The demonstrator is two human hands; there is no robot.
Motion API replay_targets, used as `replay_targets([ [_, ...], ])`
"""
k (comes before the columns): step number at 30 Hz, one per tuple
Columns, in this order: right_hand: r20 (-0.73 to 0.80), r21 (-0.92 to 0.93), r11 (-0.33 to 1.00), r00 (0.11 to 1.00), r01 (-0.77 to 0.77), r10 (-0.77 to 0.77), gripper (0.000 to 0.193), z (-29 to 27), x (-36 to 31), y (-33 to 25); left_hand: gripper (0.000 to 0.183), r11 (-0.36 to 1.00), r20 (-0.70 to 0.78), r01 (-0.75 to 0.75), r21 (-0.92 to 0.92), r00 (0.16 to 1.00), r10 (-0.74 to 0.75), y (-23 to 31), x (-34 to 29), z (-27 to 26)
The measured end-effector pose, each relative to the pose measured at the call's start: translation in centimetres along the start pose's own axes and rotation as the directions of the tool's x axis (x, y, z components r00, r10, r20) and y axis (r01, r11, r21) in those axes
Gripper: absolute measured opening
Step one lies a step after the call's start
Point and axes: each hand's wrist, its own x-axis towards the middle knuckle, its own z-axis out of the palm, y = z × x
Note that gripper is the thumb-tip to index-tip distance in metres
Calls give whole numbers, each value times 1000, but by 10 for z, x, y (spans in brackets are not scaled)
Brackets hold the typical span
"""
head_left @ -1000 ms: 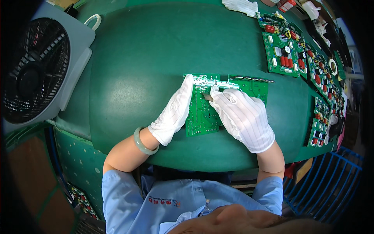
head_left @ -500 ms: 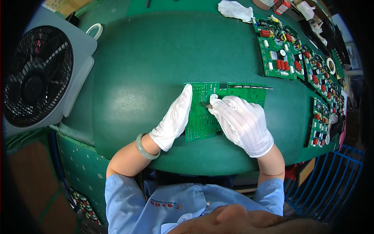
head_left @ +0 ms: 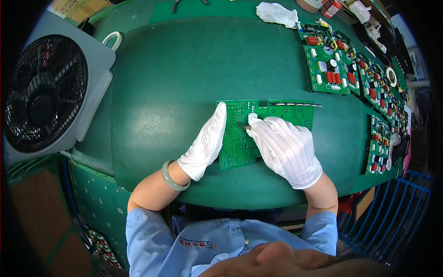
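A green circuit board (head_left: pixel 234 150) lies on the green mat in front of me, its solder side up. My left hand (head_left: pixel 205 142), in a white glove, rests along the board's left edge with its fingers stretched out straight. My right hand (head_left: pixel 287 150), in a striped white glove, is closed in a pinch over the middle of the board. Between its fingertips is a slim pointed tool (head_left: pixel 243 125), its tip down at the board's surface. The glove hides most of the tool, so its kind is unclear. A second board section (head_left: pixel 290 110) with a dark strip along its top edge shows beyond the right hand.
A grey fan (head_left: pixel 46 94) stands at the left, beside a roll of tape (head_left: pixel 112 40). Several populated circuit boards (head_left: pixel 330 69) line the right side. A spare white glove (head_left: pixel 277 14) and dark-handled pliers (head_left: pixel 175 5) lie at the far edge.
The view has shifted slightly, bringing more of the dark-handled tool at the far edge into sight. Both hands stay nearly in place on the board, the pinch still at the same spot.
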Motion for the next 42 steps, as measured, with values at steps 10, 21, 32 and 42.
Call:
replay_targets([
  [10,25,-44,999,999,27,-26,29,2,0,0,67,994,-38,-53,95,998,57,-2,3,-2],
  [21,10,-24,1000,1000,15,-15,30,3,0,0,68,995,-41,-39,88,998,43,-8,5,-8],
  [32,12,-26,1000,1000,-5,5,31,2,-1,-2,69,1000,-54,0,-18,999,-1,0,2,3],
  [42,8,-22,1000,1000,8,-8,30,2,-1,-1,70,999,-54,-32,34,998,33,-3,3,0],
])
